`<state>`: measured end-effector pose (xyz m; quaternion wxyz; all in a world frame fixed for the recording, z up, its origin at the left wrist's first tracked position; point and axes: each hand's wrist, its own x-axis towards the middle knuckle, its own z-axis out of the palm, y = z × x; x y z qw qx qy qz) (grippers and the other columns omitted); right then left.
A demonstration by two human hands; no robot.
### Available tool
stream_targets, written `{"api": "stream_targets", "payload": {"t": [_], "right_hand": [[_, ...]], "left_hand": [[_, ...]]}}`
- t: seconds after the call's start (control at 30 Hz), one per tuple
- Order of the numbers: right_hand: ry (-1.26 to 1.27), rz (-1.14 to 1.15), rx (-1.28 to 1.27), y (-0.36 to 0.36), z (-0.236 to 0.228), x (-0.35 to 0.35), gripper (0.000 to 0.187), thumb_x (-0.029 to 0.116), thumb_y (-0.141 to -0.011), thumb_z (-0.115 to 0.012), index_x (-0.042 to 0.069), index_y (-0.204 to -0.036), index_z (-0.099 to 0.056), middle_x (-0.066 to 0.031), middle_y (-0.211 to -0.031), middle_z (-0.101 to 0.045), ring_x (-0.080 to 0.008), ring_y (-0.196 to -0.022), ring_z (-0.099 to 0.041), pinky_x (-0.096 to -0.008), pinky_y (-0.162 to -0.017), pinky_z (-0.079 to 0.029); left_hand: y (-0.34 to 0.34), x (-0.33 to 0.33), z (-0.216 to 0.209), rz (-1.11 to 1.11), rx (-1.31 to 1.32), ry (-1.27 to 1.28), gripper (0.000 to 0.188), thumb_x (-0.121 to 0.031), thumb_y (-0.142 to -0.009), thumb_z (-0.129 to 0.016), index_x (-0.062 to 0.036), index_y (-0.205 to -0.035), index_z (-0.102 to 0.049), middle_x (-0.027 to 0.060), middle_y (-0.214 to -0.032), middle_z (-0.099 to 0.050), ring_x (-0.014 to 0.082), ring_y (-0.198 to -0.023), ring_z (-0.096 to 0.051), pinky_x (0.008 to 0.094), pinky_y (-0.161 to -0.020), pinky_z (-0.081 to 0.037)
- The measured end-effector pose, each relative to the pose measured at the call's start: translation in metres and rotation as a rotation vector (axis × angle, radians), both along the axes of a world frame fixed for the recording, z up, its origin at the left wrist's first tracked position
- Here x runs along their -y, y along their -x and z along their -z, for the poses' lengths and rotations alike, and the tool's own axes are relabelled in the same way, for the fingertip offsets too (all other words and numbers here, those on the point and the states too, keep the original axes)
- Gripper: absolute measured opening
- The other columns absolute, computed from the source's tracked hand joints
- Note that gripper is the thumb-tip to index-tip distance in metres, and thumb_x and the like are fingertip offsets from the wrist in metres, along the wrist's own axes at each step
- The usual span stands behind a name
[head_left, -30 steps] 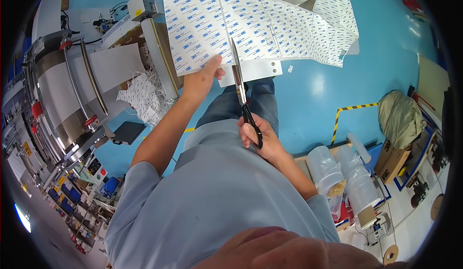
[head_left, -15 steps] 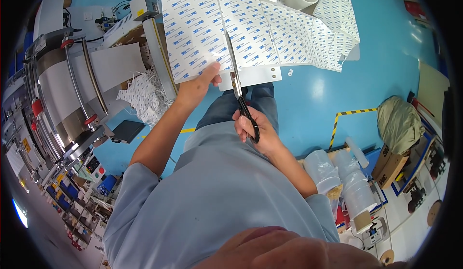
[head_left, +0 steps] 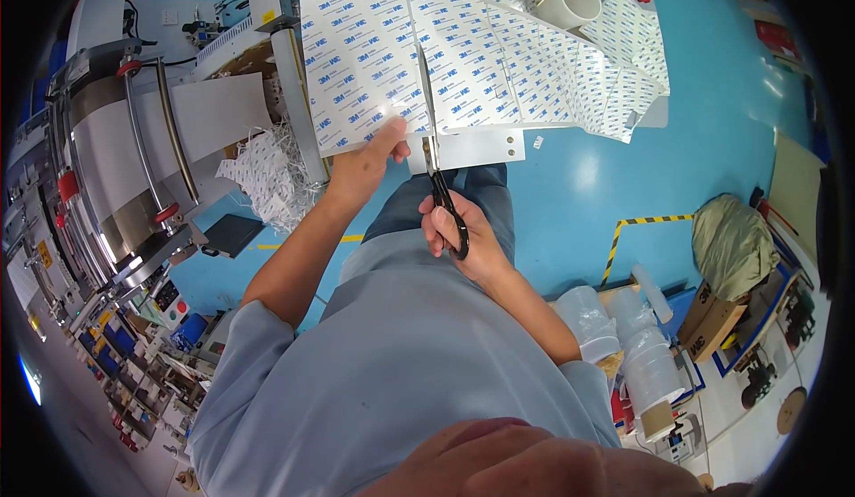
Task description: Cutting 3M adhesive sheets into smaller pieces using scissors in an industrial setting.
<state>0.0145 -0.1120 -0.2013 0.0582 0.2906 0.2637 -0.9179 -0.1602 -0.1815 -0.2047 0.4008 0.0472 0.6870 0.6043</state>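
Observation:
A long white sheet (head_left: 361, 56) with repeated blue print lies in front of me, divided into panels by cross lines. With thumb above and fingers below, my left hand (head_left: 372, 157) pinches its near edge. Black-handled scissors (head_left: 440, 191) are in my right hand (head_left: 468, 234), fingers through the loops. One long blade lies over the sheet beside the first cross line, pointing away from me. The other blade is mostly hidden under the sheet. A white plate (head_left: 476, 148) shows beneath the near edge.
At left stands a roller machine (head_left: 134, 141), with shredded scrap (head_left: 280, 181) beside it. A white tube (head_left: 570, 4) rests behind the sheet's folded right end. Wrapped rolls (head_left: 646, 368) and a covered bundle (head_left: 735, 239) sit at right on the blue floor (head_left: 570, 194).
My right hand and the scissor handles have shifted slightly left, and the blade stands more upright along the cross line. My left hand keeps its hold on the sheet.

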Motion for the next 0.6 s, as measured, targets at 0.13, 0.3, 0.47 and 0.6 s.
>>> {"api": "stream_targets", "payload": {"t": [0.13, 0.3, 0.47, 0.6], "right_hand": [[0.0, -0.003, 0.006, 0.001, -0.004, -0.001, 0.028, 0.03, -0.092, -0.055, 0.003, -0.097, -0.051, -0.0011, -0.07, -0.051, -0.0057, -0.058, -0.046, -0.0199, -0.053, -0.04], [-0.003, -0.017, 0.008, 0.002, -0.003, 0.003, 0.031, 0.032, -0.092, -0.054, 0.002, -0.099, -0.05, -0.0013, -0.072, -0.051, -0.0061, -0.06, -0.047, -0.0205, -0.055, -0.041], [-0.01, -0.011, -0.003, 0.002, 0.0, 0.008, 0.032, 0.033, -0.092, -0.053, 0.003, -0.101, -0.049, -0.0017, -0.073, -0.052, -0.0065, -0.061, -0.047, -0.021, -0.057, -0.041], [-0.001, -0.026, 0.005, 0.002, -0.001, 0.008, 0.032, 0.035, -0.092, -0.053, 0.004, -0.101, -0.049, -0.0018, -0.074, -0.052, -0.0069, -0.062, -0.047, -0.0211, -0.058, -0.041]], "left_hand": [[0.0, 0.0, 0.004, 0.009, 0.026, 0.005, 0.017, -0.017, -0.087, -0.059, -0.001, -0.09, -0.057, 0.0069, -0.067, -0.058, 0.0118, -0.057, -0.052, 0.0241, -0.053, -0.041], [-0.001, 0.002, 0.007, -0.029, 0.045, -0.001, 0.016, -0.017, -0.087, -0.059, -0.0007, -0.09, -0.057, 0.007, -0.067, -0.059, 0.0123, -0.059, -0.053, 0.0247, -0.054, -0.042], [-0.003, 0.003, 0.009, -0.071, 0.113, -0.054, 0.017, -0.016, -0.088, -0.059, 0.0002, -0.091, -0.057, 0.0075, -0.071, -0.059, 0.0126, -0.062, -0.055, 0.0255, -0.055, -0.044], [-0.003, 0.006, 0.013, -0.062, 0.118, -0.047, 0.017, -0.016, -0.088, -0.059, 0.0004, -0.092, -0.056, 0.008, -0.073, -0.059, 0.0129, -0.062, -0.055, 0.0261, -0.055, -0.044]]}}
